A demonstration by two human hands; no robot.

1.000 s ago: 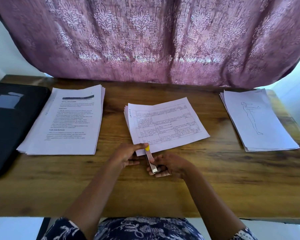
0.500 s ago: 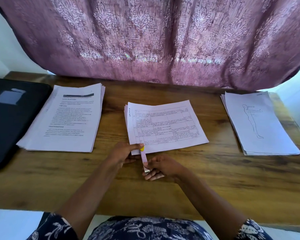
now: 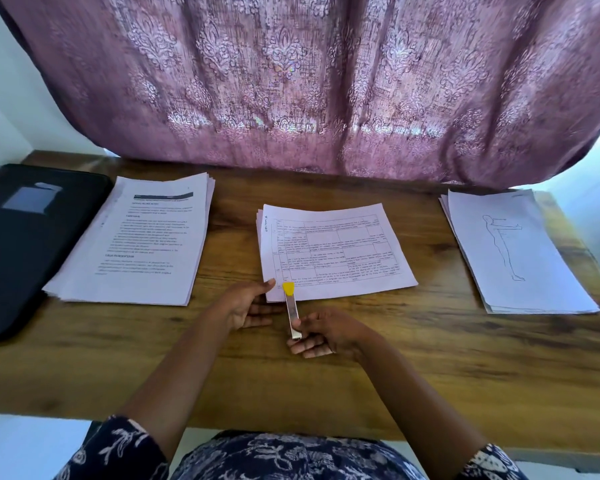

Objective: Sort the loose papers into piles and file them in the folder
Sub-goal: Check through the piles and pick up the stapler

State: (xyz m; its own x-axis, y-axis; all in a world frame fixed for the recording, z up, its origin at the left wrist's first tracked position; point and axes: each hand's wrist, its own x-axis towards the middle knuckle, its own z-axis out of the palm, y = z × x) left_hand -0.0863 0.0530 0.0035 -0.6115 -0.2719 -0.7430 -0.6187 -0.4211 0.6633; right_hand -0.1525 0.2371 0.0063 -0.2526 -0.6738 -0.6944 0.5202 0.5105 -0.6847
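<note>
Desk (image 3: 430,358): wooden, three paper piles in a row across the middle, curtain (image 3: 291,81) behind.
Folder (image 3: 25,244): black, closed, flat at the left edge, just beside the left pile.
Left pile (image 3: 136,244): printed text.
Middle pile (image 3: 333,251): tables, centre.
Right pile (image 3: 513,251): figure drawing on top, near the right edge.
Left hand (image 3: 246,306): pinching the middle pile's near left corner, thumb on top.
Right hand (image 3: 326,336): clenched round the lower end of a slim metal strip (image 3: 291,313), yellow tip over the pile's near edge.
Risk: probably skewed or fanned sheets from a loosened pinch; creased or torn corner from the strip pushed on at an angle.
</note>
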